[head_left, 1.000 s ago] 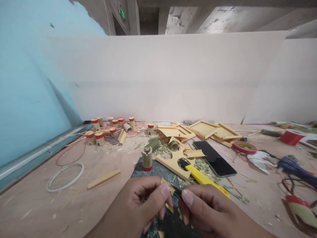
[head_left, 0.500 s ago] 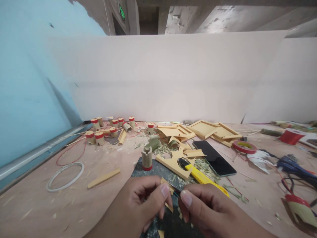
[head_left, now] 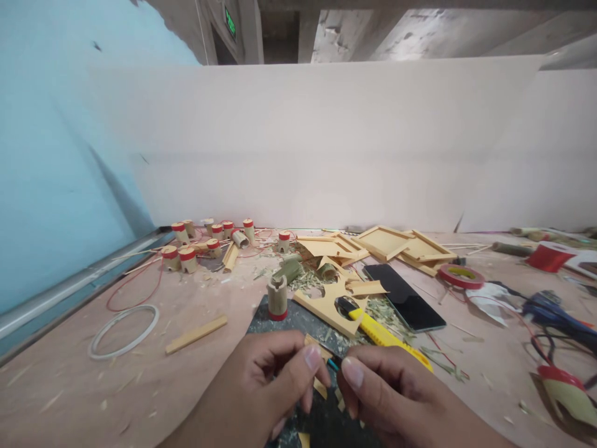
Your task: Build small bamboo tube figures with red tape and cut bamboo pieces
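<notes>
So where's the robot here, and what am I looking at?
There isn't one: these are a person's bare left hand and right hand. Every picture comes from one camera worn on that person's head, looking forward and down.

The hands pinch a small thin piece, dark with some blue, too small to name surely.

Under them is a dark mat, with a short bamboo tube standing on it. Beyond the hands are a yellow cutter, a board with round holes, a black phone and wooden frames. A white ring lies on the left of the table, and a roll of red tape on the right.
</notes>
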`<state>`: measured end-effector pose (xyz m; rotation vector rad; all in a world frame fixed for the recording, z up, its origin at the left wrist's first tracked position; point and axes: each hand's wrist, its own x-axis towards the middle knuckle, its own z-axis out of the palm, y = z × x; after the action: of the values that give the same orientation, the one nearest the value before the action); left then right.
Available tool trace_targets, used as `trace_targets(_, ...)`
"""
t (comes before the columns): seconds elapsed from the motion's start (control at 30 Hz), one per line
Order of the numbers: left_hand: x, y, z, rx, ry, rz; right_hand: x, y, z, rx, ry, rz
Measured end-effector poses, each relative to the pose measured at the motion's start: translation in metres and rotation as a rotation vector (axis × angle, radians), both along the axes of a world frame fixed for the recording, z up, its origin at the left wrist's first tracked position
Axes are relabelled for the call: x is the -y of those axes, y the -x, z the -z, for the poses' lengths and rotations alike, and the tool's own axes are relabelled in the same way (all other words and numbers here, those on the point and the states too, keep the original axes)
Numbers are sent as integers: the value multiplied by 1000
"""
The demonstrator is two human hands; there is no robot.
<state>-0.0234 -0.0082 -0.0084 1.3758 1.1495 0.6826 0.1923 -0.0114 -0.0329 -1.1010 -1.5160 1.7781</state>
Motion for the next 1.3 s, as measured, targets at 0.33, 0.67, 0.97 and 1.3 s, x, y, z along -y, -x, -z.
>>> trace_targets(0.33, -4, 1, 10, 23, -45, 97, 1, 0, -3, -38, 17, -24)
trace_targets(0.67, -2, 0, 11, 0, -60, 104, 1, 1, 1, -17, 15, -19)
trace_targets(0.97, -4, 2, 12, -8, -66, 119, 3, 2, -1, -35, 29, -18)
trace_targets(1.3, -2, 0, 10, 7, -51, 120, 0, 0, 1, -44, -3, -75)
